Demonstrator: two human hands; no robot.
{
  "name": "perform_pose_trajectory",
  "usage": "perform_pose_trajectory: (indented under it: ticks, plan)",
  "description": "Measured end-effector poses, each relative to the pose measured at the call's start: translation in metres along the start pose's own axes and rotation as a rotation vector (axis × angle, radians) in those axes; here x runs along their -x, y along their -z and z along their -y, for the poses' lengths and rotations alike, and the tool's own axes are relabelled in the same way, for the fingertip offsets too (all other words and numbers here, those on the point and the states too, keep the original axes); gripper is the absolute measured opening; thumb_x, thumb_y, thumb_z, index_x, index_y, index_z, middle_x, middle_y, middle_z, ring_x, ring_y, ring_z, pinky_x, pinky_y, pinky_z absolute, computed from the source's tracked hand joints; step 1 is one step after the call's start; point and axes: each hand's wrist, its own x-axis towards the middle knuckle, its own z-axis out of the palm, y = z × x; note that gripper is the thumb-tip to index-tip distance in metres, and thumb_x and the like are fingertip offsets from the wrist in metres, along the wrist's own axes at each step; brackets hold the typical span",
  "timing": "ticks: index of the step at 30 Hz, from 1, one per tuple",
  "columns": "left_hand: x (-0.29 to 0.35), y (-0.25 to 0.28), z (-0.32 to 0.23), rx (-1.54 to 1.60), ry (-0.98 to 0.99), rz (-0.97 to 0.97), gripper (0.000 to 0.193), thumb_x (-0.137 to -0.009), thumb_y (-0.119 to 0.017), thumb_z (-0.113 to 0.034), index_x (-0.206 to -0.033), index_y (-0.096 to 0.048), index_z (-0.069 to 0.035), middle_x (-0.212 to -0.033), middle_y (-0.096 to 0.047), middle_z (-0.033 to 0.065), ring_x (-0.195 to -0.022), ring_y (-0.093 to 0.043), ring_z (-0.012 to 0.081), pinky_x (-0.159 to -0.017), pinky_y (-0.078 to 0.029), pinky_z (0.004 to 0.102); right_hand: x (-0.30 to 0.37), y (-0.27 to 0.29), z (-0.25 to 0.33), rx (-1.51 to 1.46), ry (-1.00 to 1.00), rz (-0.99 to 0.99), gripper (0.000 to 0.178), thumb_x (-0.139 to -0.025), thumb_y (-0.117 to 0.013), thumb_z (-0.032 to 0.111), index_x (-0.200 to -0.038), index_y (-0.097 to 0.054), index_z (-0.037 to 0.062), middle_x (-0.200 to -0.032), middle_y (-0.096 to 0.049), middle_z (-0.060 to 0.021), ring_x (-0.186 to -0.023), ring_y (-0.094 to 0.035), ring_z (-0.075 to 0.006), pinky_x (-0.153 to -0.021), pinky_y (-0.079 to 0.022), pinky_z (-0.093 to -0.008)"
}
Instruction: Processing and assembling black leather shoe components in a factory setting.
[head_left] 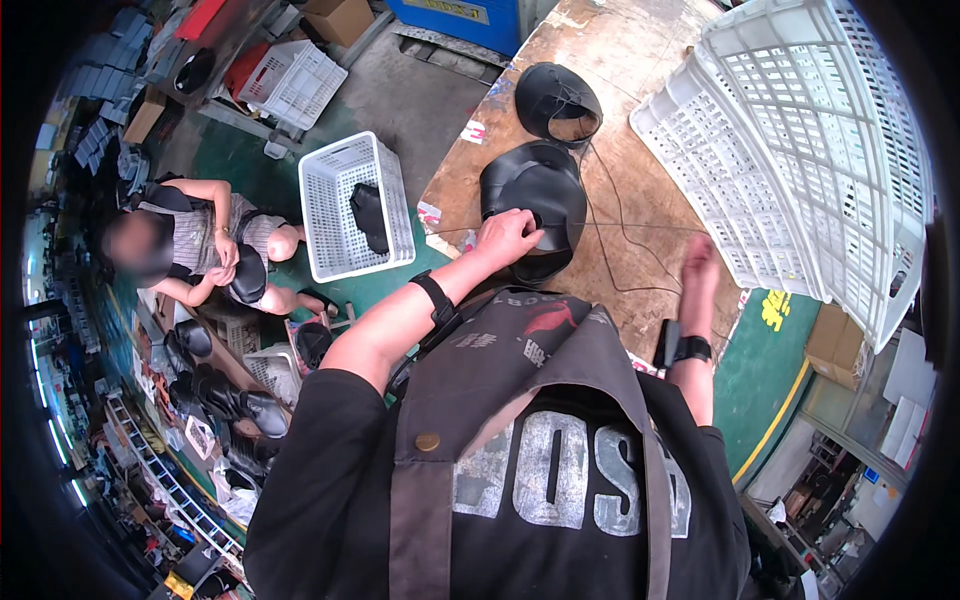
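Observation:
A black leather shoe upper [527, 180] lies on the worn wooden table in front of me. My left hand [508, 240] grips its near part, fingers bent onto the leather. From there a thin dark thread [640, 227] runs nearly straight to the right, up to my right hand [698, 268]. That hand is raised near the table's right side and smeared by motion, its fingertips closed at the thread's end; a needle cannot be made out. Just beyond lies a second black shoe upper [540, 97], loose thread tangled over it.
White plastic crates [790, 150] stand tilted at the table's right. Left of the table, a white crate [390, 215] on the floor holds a black piece. A seated co-worker [190, 230] handles a black piece. Several black shoes [215, 390] lie at lower left.

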Motion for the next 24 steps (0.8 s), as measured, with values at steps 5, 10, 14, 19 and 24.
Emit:
perform_pose_trajectory:
  ticks: [5,10,14,19,24]
  plan:
    - [-0.003,-0.002,0.021,0.271,0.141,-0.006,0.018,-0.08,-0.062,-0.022,-0.081,-0.062,-0.004,-0.075,-0.064,0.0121,-0.073,-0.063,0.0232,-0.066,-0.048,0.0334,-0.02,-0.001,0.044,-0.084,0.145,-0.127,0.02,-0.091,-0.046,0.012,-0.092,-0.056,-0.0049,-0.084,-0.062,-0.0097,-0.079,-0.061,-0.0172,-0.072,-0.055,-0.0275]
    - [-0.006,-0.002,0.032,0.705,0.338,0.123,0.014,-0.085,-0.059,-0.016,-0.082,-0.061,-0.002,-0.072,-0.061,0.0021,-0.068,-0.057,0.0086,-0.063,-0.047,0.0254,0.086,-0.118,-0.042,0.704,-0.119,0.353,0.02,-0.084,-0.061,0.015,-0.102,-0.062,0.0048,-0.091,-0.063,-0.0032,-0.08,-0.058,-0.0123,-0.075,-0.048,-0.0257]
    - [-0.008,0.002,0.025,0.839,0.459,0.224,0.011,-0.087,-0.057,-0.016,-0.087,-0.061,-0.006,-0.08,-0.06,-0.0003,-0.072,-0.056,0.0081,-0.067,-0.046,0.0231,0.122,-0.139,-0.106,1.087,-0.083,0.918,0.02,-0.079,-0.064,0.005,-0.099,-0.064,0.0033,-0.088,-0.064,-0.003,-0.078,-0.058,-0.0089,-0.07,-0.046,-0.0227]
    - [-0.005,0.007,0.021,0.882,0.505,0.194,0.009,-0.087,-0.058,-0.015,-0.086,-0.061,-0.007,-0.078,-0.061,0.0,-0.07,-0.057,0.0084,-0.066,-0.046,0.0232,0.129,-0.143,-0.129,1.25,-0.111,1.005,0.017,-0.073,-0.067,0.0,-0.087,-0.057,0.0041,-0.071,-0.061,-0.0012,-0.067,-0.058,-0.0081,-0.063,-0.047,-0.024]
    - [-0.004,0.01,0.02,0.86,0.509,0.236,0.013,-0.089,-0.056,-0.018,-0.09,-0.061,-0.006,-0.083,-0.061,0.0001,-0.075,-0.057,0.0088,-0.07,-0.047,0.024,0.136,-0.15,-0.124,1.342,0.033,0.984,0.021,-0.07,-0.069,0.001,-0.083,-0.052,0.0045,-0.067,-0.06,-0.0029,-0.063,-0.059,-0.01,-0.06,-0.047,-0.0255]
